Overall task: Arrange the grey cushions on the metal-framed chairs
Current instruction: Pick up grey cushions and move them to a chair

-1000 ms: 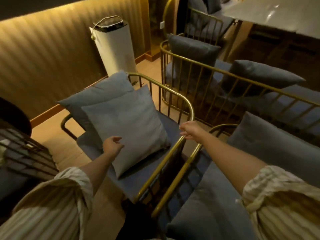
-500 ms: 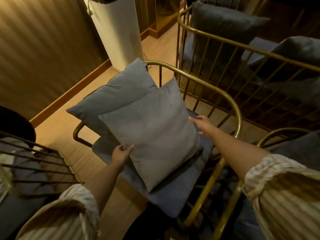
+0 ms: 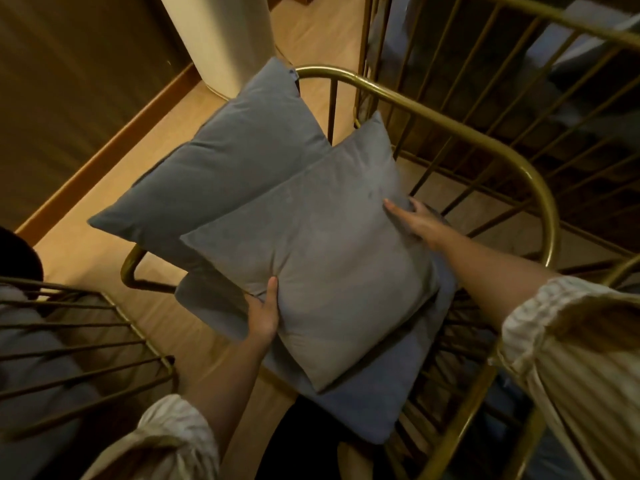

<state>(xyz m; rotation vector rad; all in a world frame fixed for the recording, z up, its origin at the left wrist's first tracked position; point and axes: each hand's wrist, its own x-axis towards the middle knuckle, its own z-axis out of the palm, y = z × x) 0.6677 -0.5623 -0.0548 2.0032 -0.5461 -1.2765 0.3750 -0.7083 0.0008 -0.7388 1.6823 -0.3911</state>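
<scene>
The front grey cushion (image 3: 332,268) is square, plump and matte, its cloth dimpled at the left edge where the left hand (image 3: 265,313) pinches it, thumb on top and fingers tucked beneath. The right hand (image 3: 414,221) closes on the opposite edge, thumb lying along the face and the other fingers curled behind. It sits on the seat pad (image 3: 374,407) of the brass-coloured metal chair (image 3: 485,147), overlapping a bluer second cushion (image 3: 221,174) propped behind it, toward the white cylinder (image 3: 221,39).
</scene>
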